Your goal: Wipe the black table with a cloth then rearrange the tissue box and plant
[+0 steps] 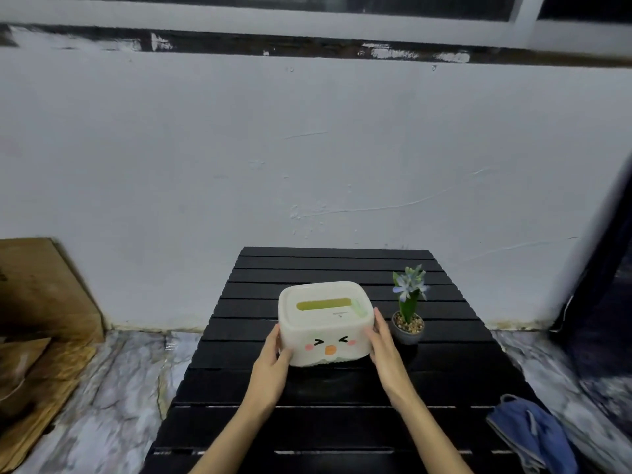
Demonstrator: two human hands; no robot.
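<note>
Far left of the grip: brown wooden boards (41, 302) lean at the wall's foot on the marbled grey floor (113, 388), well apart from the black slatted surface (328, 415).

Left hand (272, 362): palm pressed flat to the left wall of the cream rounded plastic tissue box (325, 325), thumb on the front corner, other fingers hidden behind the side. Closed on the box.

Between the two hands: the box, upright, cartoon face with pink cheeks and orange beak turned toward the wearer, green-lined slot on the lid facing up. It sits at mid-surface; whether the base touches the slats or is just clear of them cannot be told.

Right hand (381, 343): fingers laid along the box's right wall, tips near the lid rim. Also closed on the box, so the grip is two-handed, one hand on each side.

Just right of the right hand: small grey pot with a green-leaved, pale blue flowering plant (408, 314), upright, near the knuckles but not touching.

Room: bare slats beyond the box up to the far edge at the white wall (307, 148); bare slats also nearer, around the forearms.

Near right, at the surface's right edge: crumpled blue cloth (533, 436), well apart from the grip.
</note>
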